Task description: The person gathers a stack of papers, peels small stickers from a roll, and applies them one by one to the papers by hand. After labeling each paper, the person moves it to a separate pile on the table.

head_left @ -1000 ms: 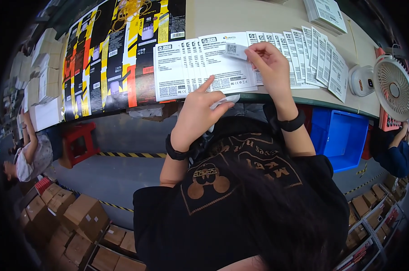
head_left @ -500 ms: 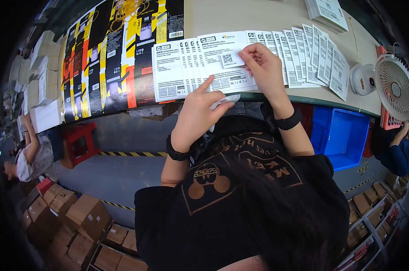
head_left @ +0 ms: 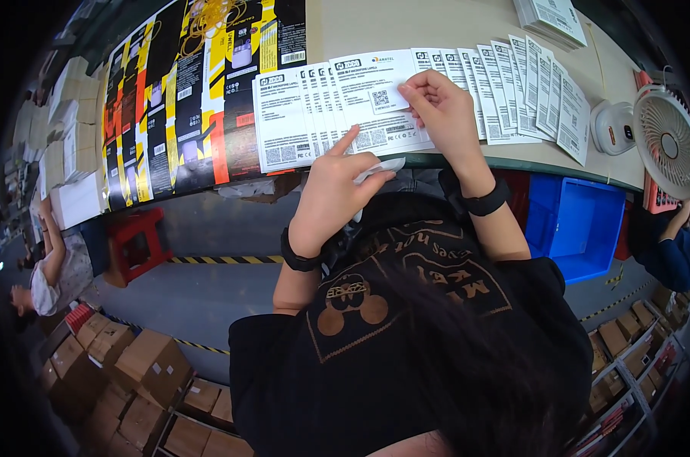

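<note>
Right hand [head_left: 442, 110], upper centre of frame: thumb and finger pinch 1 label [head_left: 383, 99] over card [head_left: 379, 122], contact unclear. Left hand [head_left: 333, 190], mid-frame: index extended at card's lower left, thumb and curled fingers holding paper scrap [head_left: 388, 165].

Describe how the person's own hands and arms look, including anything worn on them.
The left hand and right hand wear no gloves. A black band circles the left wrist, and another dark band the right. The forearms are uncovered below short black sleeves.
</note>
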### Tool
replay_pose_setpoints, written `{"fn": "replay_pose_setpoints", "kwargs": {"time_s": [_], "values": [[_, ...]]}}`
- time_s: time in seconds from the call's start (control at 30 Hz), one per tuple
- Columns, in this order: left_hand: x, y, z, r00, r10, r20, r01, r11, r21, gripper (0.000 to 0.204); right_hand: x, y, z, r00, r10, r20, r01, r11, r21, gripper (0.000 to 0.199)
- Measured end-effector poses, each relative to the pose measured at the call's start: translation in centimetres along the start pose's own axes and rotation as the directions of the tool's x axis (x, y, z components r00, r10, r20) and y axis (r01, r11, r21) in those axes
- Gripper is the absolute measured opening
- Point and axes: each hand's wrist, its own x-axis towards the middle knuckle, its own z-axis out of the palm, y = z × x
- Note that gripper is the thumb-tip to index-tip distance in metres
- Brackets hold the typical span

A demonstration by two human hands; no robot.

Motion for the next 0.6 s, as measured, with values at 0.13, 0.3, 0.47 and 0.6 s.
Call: {"fn": "replay_pose_setpoints", "kwargs": {"time_s": [0.13,0.3,0.47,0.6], "values": [[0.1,-0.2,0.2,1.000,0.019,-0.015,-0.019,1.000,-0.014,0.014,0.1,0.1,0.0,1.000,-0.001,-0.004,0.001,1.000,-0.030,0.012],[0.1,-0.5,0.4,0.999,0.029,-0.020,-0.029,1.000,0.001,0.014,0.1,0.5,0.1,1.000,-0.025,-0.010,0.024,0.996,-0.082,0.012],[0.1,-0.6,0.6,0.998,0.044,-0.034,-0.044,0.999,0.005,0.014,0.1,1.0,0.2,0.997,-0.079,-0.023,0.076,0.991,-0.113,0.011],[0.0,-0.5,0.6,1.000,0.023,-0.006,-0.023,1.000,0.014,0.014,0.1,1.1,0.2,0.990,-0.137,-0.032,0.130,0.977,-0.170,0.016]]}}
